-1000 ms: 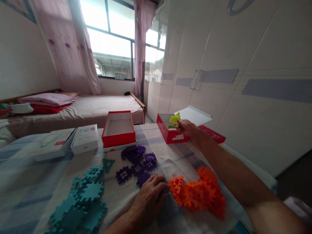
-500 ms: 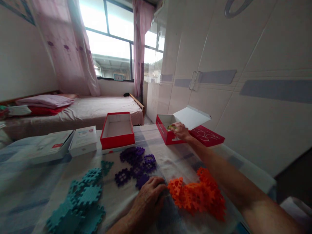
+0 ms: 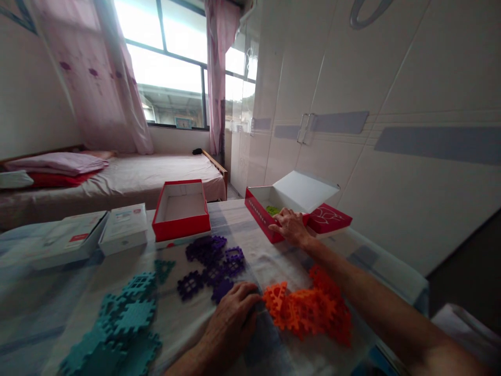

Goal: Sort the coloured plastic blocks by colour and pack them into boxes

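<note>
My right hand (image 3: pixel 290 225) is at the near wall of a red box (image 3: pixel 260 214) with a raised white lid flap, its fingers hooked over the rim. A green piece (image 3: pixel 273 210) lies inside, partly hidden by that hand. On the cloth, my left hand (image 3: pixel 237 313) rests palm down, fingers loosely bent and holding nothing I can see. It lies between purple interlocking pieces (image 3: pixel 213 271) and a heap of orange ones (image 3: pixel 309 308). Teal interlocking pieces (image 3: pixel 129 316) are spread to its left.
An open red box (image 3: pixel 182 230) stands at the table's far side. White boxes (image 3: pixel 124 227) sit to its left. A red lid (image 3: pixel 330 218) lies beside the right-hand box. Behind are a bed (image 3: pixel 156 169) and a tall white wardrobe (image 3: pixel 313 89).
My right hand has let go of the green piece inside the box and moved to the near wall. The box has shifted slightly toward me. My left hand stays put; the view has turned slightly right.
</note>
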A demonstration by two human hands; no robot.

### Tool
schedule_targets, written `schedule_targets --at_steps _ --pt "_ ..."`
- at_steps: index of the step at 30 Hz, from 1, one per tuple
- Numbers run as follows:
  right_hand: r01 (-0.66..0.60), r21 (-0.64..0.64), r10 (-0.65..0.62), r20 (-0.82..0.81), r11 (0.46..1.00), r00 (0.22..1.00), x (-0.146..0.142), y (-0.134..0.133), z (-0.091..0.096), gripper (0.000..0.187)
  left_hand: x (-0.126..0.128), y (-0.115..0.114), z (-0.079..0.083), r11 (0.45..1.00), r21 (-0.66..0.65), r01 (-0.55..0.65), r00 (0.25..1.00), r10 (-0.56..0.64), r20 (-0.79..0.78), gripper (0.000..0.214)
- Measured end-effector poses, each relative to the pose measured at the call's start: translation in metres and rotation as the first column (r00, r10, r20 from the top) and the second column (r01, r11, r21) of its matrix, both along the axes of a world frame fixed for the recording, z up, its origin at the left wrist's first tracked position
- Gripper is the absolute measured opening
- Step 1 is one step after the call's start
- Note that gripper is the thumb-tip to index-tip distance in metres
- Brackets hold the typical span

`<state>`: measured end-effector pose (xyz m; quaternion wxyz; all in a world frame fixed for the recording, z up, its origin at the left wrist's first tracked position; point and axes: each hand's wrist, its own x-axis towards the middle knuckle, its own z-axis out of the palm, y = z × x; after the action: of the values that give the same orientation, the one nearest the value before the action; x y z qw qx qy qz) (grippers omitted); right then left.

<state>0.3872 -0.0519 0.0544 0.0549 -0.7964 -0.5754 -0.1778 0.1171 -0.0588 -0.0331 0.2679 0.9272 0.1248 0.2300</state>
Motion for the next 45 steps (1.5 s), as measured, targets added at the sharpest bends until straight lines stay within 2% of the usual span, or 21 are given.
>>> schedule_targets --at_steps 4,6,8,9,10,12,13,14,15,17,19,21,24,26,27,29,31,34,38,45 --pt "-0.021 0.001 0.021 -0.004 1.000 1.000 -0.012 -0.014 -0.001 0.035 0.000 -0.001 0.002 1.000 -0.006 0.003 1.000 -0.003 0.005 0.033" --pt "-0.043 0.047 0.045 -0.044 0.998 0.998 -0.011 -0.022 0.000 0.038 0.000 -0.001 0.001 1.000 -0.002 0.006 1.000 -0.006 0.007 0.036" --pt "-0.031 0.208 0.048 -0.078 0.978 0.996 0.001 -0.031 0.005 0.045 0.001 0.000 0.001 1.000 -0.004 0.006 1.000 -0.006 0.007 0.038" --pt "0.015 0.339 0.018 -0.095 0.941 0.995 0.011 -0.036 0.008 0.049 0.001 0.000 0.000 1.000 -0.008 0.007 1.000 -0.007 0.005 0.039" --pt "0.094 0.483 -0.036 -0.130 0.871 0.991 0.024 -0.040 0.011 0.055 0.001 0.000 -0.001 1.000 -0.013 0.004 1.000 -0.004 0.002 0.039" --pt "0.331 0.703 -0.145 -0.312 0.629 0.939 0.056 -0.047 0.018 0.064 0.000 0.000 -0.001 1.000 -0.020 0.001 1.000 -0.001 -0.005 0.039" --pt "0.464 0.721 -0.151 -0.457 0.515 0.877 0.073 -0.048 0.021 0.067 0.000 0.000 -0.001 1.000 -0.022 0.000 1.000 0.000 -0.004 0.039" --pt "0.573 0.690 -0.118 -0.589 0.442 0.800 0.089 -0.049 0.024 0.065 0.000 0.000 -0.001 1.000 -0.025 -0.003 1.000 0.003 -0.003 0.039" --pt "0.629 0.653 -0.085 -0.662 0.421 0.745 0.103 -0.049 0.026 0.061 0.000 0.000 -0.001 1.000 -0.029 -0.007 1.000 0.007 -0.002 0.038" --pt "0.665 0.600 -0.019 -0.736 0.444 0.677 0.124 -0.046 0.031 0.052 0.000 -0.001 0.002 0.999 -0.037 -0.010 1.000 0.010 -0.005 0.038" --pt "0.640 0.601 0.051 -0.747 0.480 0.663 0.132 -0.041 0.036 0.048 0.000 -0.002 0.005 0.999 -0.043 -0.007 1.000 0.007 -0.005 0.037" --pt "0.604 0.623 0.147 -0.746 0.497 0.649 0.130 -0.035 0.042 0.050 0.000 -0.004 0.006 0.999 -0.041 -0.002 1.000 0.002 0.002 0.037" --pt "0.553 0.674 0.233 -0.713 0.490 0.662 0.112 -0.026 0.054 0.057 0.000 -0.004 0.006 0.999 -0.037 -0.004 1.000 0.005 0.019 0.038" --pt "0.491 0.704 0.216 -0.660 0.513 0.720 0.093 -0.019 0.059 0.065 0.001 -0.003 0.005 0.999 -0.032 -0.004 1.000 0.004 0.028 0.039" --pt "0.437 0.714 0.204 -0.620 0.547 0.758 0.082 -0.015 0.059 0.069 0.001 -0.003 0.004 1.000 -0.031 -0.005 1.000 0.006 0.030 0.039" --pt "0.283 0.693 0.169 -0.507 0.663 0.845 0.059 -0.007 0.055 0.070 0.001 -0.003 0.005 0.999 -0.034 -0.005 1.000 0.006 0.021 0.038" --pt "0.144 0.601 0.140 -0.400 0.786 0.906 0.038 -0.002 0.046 0.060 0.001 -0.003 0.006 0.999 -0.039 -0.007 1.000 0.007 0.011 0.036" --pt "0.051 0.437 0.110 -0.336 0.898 0.935 0.014 0.002 0.028 0.045 0.001 -0.005 0.008 0.999 -0.042 -0.007 1.000 0.007 0.009 0.034" --pt "0.048 0.294 0.039 -0.283 0.955 0.958 -0.004 0.003 0.011 0.045 0.000 -0.005 0.008 0.999 -0.046 -0.013 1.000 0.013 0.011 0.035" --pt "0.095 0.165 -0.067 -0.171 0.982 0.983 -0.013 0.006 0.000 0.049 0.001 -0.004 0.005 0.999 -0.044 -0.001 1.000 0.002 0.023 0.033"
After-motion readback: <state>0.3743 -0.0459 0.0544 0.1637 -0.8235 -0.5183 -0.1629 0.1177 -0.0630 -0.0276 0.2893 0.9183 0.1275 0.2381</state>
